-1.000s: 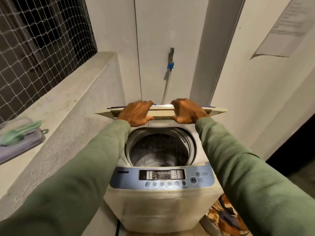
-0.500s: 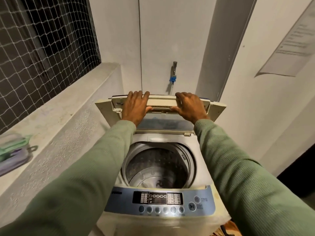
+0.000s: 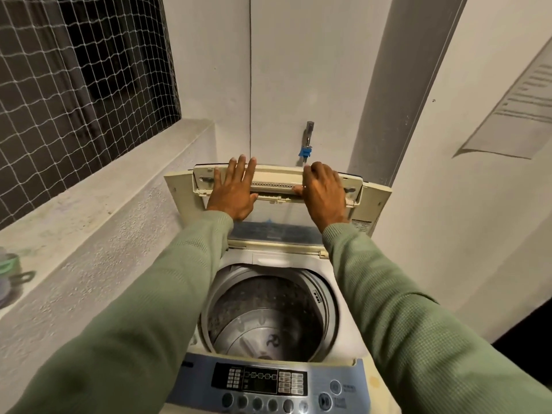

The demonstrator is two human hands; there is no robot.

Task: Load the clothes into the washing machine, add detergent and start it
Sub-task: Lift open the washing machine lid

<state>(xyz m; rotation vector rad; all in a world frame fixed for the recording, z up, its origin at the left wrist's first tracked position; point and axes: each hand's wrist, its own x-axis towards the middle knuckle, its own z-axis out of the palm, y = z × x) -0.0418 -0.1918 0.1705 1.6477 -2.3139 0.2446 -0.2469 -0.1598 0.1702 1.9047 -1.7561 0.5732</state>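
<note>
We cannot read the small labels on the control panel [image 3: 263, 383], and the bottom edge cuts its buttons. The lid [image 3: 277, 177] hides the palm of the left hand [image 3: 234, 192], and the fingertips of the right hand [image 3: 324, 194] bend out of sight at its top edge. A blurred container [image 3: 7, 265] is cut off at the left edge. The text on the wall paper [image 3: 516, 115] is too small to read.

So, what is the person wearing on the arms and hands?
The left sleeve and right sleeve are long, sage-green knit with a waffle texture, reaching the wrists. The left hand and right hand are bare: no gloves, rings or watch visible.
</note>
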